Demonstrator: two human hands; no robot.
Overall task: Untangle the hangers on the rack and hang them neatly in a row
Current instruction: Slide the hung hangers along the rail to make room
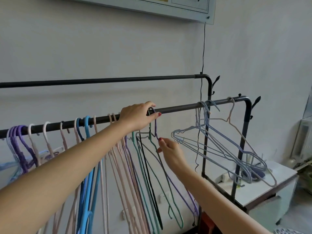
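A black clothes rack has a near rail (179, 108) and a higher far rail (101, 80). My left hand (136, 115) rests on the near rail, fingers pinching the hook of a purple hanger (156, 130) against the bar. My right hand (170, 149) pinches the same hanger's wire just below its neck. A green hanger (143, 168) and a black one (148, 174) hang beside it. Pink, blue and purple hangers (87, 130) hang in a row to the left. A tangled cluster of pale blue hangers (217, 144) hangs near the rail's right end.
A white low cabinet (263, 186) stands at the right, under the pale blue hangers. A thin black cable (203, 56) drops from a wall board (185, 12) past the rails. The wall is close behind the rack.
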